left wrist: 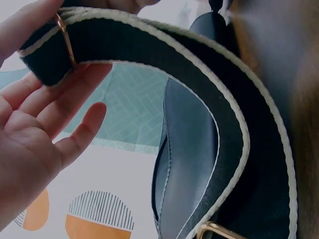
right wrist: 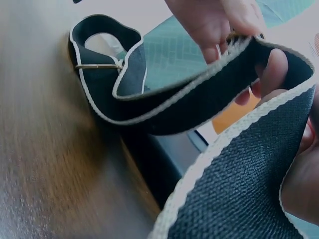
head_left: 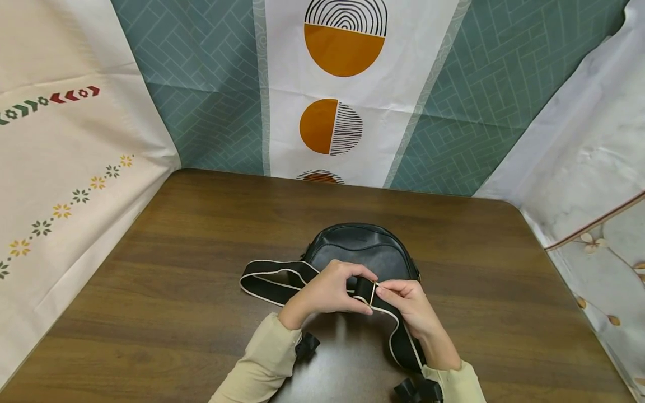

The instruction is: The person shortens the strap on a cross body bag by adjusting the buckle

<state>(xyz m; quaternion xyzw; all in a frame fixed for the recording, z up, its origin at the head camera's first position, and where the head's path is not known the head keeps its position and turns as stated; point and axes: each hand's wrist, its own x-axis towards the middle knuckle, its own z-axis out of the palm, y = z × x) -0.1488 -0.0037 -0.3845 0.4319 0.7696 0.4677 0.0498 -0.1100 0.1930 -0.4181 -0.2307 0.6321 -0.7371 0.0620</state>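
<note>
A black half-moon bag (head_left: 360, 249) stands on the table beyond both hands, its wide black strap (head_left: 267, 290) edged in cream cord. Thumb and index finger of the left hand (head_left: 330, 288) hold the strap by its two edges at a gold slide buckle (head_left: 373, 294). On the other side of that buckle, the right hand (head_left: 414, 310) pinches the strap, which droops in a curve below its fingers. Raised off the tabletop, the buckle (left wrist: 66, 41) crosses the strap in the left wrist view. Another gold bar (right wrist: 97, 66) spans the strap loop farther left in the right wrist view.
The brown wooden table (head_left: 166, 291) runs back to a hanging teal cloth (head_left: 211, 112) with a white patterned panel. Pale cloths (head_left: 65, 184) hang along both sides. Black bands (head_left: 306, 346) are worn at the cream-sleeved wrists.
</note>
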